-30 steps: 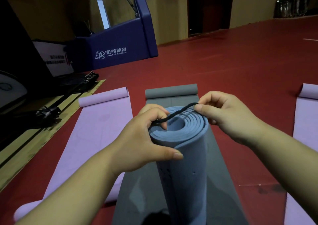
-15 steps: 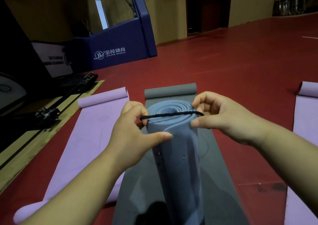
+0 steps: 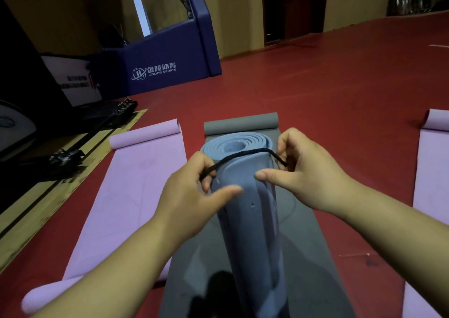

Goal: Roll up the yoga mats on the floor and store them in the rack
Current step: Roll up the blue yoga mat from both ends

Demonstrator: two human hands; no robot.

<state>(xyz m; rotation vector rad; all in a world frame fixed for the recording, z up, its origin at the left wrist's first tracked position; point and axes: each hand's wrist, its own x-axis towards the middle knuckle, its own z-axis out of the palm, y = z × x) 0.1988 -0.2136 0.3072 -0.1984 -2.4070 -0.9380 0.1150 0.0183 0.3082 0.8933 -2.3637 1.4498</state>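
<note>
Rolled blue mat: matt foam, smooth w/ small punched holes. Black cord: braided textile, matt. Grey mat and pink mat: matt foam, fine texture. Red floor: smooth, slight sheen. Blue padding: vinyl-like, semi-gloss.

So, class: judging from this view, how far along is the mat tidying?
Done: the blue mat is rolled. In hand: the left hand and right hand stretch a black cord over its end. Left: the grey mat and two purple mats lie unrolled; no rack in view.
</note>
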